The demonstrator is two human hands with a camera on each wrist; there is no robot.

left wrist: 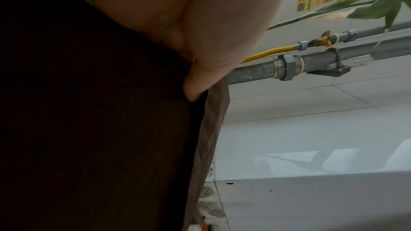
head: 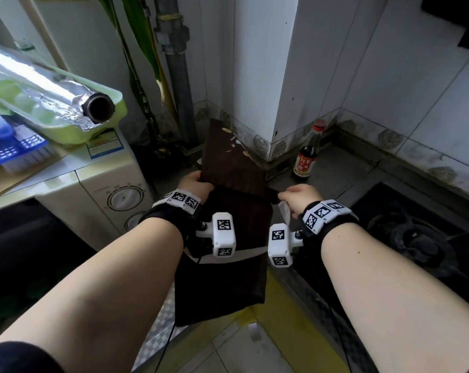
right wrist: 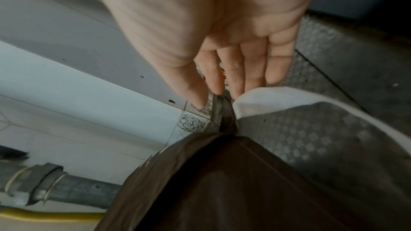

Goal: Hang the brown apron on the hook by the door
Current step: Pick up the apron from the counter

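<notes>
We hold the brown apron point(head: 228, 238) up over the floor, left hand point(head: 197, 184) & right hand point(head: 300, 196) each pinching a top corner, apart; keep both grips tight, find its white strap point(head: 284, 211) for the hook, not in view.

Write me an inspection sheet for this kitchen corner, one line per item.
Surface: grey counter in a tiled corner.
Job's things: brown apron held up with its white strap; no hook or door seen.
Clutter: vinegar bottle; foil roll in green tray; blue brush.
Hands: left hand grips the apron's left edge; right hand pinches its right corner.
Cables: thin black wires from the wrist units.
Surroundings: grey pipe, plant, washing machine, gas burner.
</notes>
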